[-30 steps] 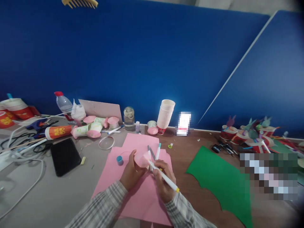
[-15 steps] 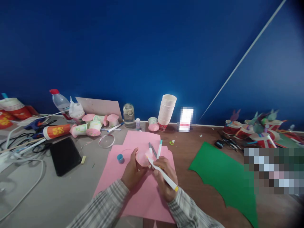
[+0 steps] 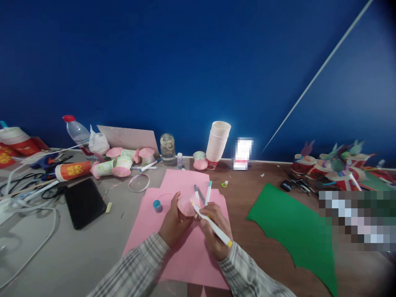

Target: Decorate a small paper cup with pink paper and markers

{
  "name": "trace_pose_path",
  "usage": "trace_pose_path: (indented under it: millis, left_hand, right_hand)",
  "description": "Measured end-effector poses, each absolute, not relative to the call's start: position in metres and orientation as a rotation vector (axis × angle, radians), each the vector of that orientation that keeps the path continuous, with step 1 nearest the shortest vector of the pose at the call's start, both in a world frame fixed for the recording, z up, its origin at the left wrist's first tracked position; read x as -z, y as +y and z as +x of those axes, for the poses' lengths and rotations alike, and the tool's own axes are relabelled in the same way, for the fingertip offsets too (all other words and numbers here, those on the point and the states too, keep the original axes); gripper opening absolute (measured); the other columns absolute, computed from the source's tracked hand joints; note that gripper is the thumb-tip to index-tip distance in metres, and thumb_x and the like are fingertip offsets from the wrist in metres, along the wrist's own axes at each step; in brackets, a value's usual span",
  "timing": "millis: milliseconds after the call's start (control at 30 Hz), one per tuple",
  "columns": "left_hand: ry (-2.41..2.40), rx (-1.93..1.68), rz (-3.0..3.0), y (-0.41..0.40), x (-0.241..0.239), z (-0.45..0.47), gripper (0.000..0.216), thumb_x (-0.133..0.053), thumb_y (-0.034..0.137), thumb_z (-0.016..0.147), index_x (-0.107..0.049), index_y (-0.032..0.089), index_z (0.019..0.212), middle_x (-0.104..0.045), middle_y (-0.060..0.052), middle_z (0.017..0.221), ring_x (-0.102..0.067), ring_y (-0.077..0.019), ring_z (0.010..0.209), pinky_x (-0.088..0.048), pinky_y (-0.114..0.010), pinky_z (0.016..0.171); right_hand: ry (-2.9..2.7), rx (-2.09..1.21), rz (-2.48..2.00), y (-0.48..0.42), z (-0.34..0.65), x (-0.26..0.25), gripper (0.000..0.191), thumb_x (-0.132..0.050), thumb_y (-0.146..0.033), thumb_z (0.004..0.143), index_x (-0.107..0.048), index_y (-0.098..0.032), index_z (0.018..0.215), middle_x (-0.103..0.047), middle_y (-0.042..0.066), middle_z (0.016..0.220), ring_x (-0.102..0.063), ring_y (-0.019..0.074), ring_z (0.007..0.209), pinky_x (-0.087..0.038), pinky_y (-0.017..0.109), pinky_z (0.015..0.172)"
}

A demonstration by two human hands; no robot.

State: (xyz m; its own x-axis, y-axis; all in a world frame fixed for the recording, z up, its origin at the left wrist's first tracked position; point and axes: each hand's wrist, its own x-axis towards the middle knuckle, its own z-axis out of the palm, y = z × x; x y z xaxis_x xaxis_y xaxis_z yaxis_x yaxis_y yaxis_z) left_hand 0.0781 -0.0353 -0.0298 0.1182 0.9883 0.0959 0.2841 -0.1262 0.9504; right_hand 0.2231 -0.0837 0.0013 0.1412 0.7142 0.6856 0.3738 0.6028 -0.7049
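Note:
My left hand (image 3: 175,225) is closed round the edge of a pink rounded paper piece (image 3: 186,206), much like the pink tops on the paper cups further back; whether a cup is under it is hidden. In my right hand (image 3: 215,229) is a white marker with a yellow end (image 3: 221,234), its tip at the right part of the pink piece. Both hands are over pink paper sheets (image 3: 198,268). Just beyond my right hand lie a grey marker (image 3: 201,194) and a teal-ended marker (image 3: 208,192). A small blue cap (image 3: 157,206) sits left of my left hand.
At the back stand a tall stack of paper cups (image 3: 217,142) and a glass water bottle (image 3: 167,150). Leftward are pink-topped cups (image 3: 121,167), a tape ring (image 3: 139,183), a black phone (image 3: 85,204) and cables (image 3: 54,225). Green paper (image 3: 293,231) lies at right, near decorated cups (image 3: 338,179).
My hands stay in almost the same place, with the marker tip still at the pink piece. The view has shifted very slightly.

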Motion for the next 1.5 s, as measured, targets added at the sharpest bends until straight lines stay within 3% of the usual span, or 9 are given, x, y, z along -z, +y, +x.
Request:
trace_pose_path:
  millis: [267,767,900,1033,1200,1500]
  left_hand:
    - [1.293,-1.053,1.548,-0.0350,0.0308,0.0783,0.086,-0.073,0.024,0.051,-0.026,0.026,0.123,-0.046,-0.008,0.128,-0.045,-0.0271,0.116,-0.043,-0.040,0.094]
    - [1.303,-1.039,1.572,-0.0342,0.0327,0.0774,0.085,-0.072,0.025,0.052,-0.026,0.027,0.123,-0.045,-0.006,0.129,-0.042,-0.0266,0.119,-0.039,-0.042,0.098]
    - [1.315,-1.026,1.578,-0.0352,0.0285,0.0778,0.084,-0.071,0.023,0.053,-0.026,0.027,0.124,-0.046,-0.007,0.128,-0.045,-0.0264,0.116,-0.040,-0.042,0.097]
    - [1.315,-1.030,1.565,-0.0363,0.0248,0.0787,0.085,-0.072,0.023,0.052,-0.026,0.025,0.124,-0.047,-0.009,0.127,-0.047,-0.0277,0.114,-0.041,-0.043,0.096]
    - [1.294,-1.035,1.574,-0.0356,0.0276,0.0780,0.084,-0.071,0.024,0.053,-0.026,0.025,0.124,-0.047,-0.008,0.127,-0.045,-0.0272,0.116,-0.040,-0.043,0.097]
    - [1.285,-1.043,1.568,-0.0353,0.0290,0.0778,0.085,-0.072,0.025,0.053,-0.025,0.027,0.124,-0.045,-0.007,0.129,-0.043,-0.0265,0.118,-0.040,-0.041,0.097]
  right_hand:
    - [-1.447,-0.311,-0.982,-0.0836,0.2222,-0.0050,0.013,-0.054,-0.020,0.076,-0.064,-0.022,0.084,-0.063,0.001,0.072,-0.060,0.0201,0.070,-0.048,0.039,0.072]
    - [-1.466,-0.311,-0.992,-0.0837,0.2241,-0.0020,0.013,-0.054,-0.021,0.076,-0.064,-0.023,0.085,-0.064,0.000,0.072,-0.060,0.0195,0.068,-0.048,0.043,0.078]
    - [-1.443,-0.330,-1.000,-0.0837,0.2236,-0.0033,0.014,-0.055,-0.020,0.076,-0.063,-0.023,0.087,-0.064,0.001,0.072,-0.061,0.0201,0.070,-0.050,0.039,0.070]
    - [-1.458,-0.324,-1.000,-0.0837,0.2241,-0.0025,0.013,-0.054,-0.020,0.076,-0.063,-0.022,0.086,-0.065,0.001,0.073,-0.061,0.0196,0.069,-0.048,0.042,0.076]
    - [-1.447,-0.327,-0.994,-0.0838,0.2237,-0.0032,0.013,-0.055,-0.019,0.076,-0.063,-0.022,0.086,-0.064,0.001,0.073,-0.060,0.0199,0.071,-0.049,0.038,0.070]
    - [-1.436,-0.322,-1.010,-0.0838,0.2240,-0.0013,0.013,-0.055,-0.022,0.077,-0.063,-0.023,0.086,-0.064,0.001,0.072,-0.060,0.0204,0.069,-0.049,0.041,0.074]
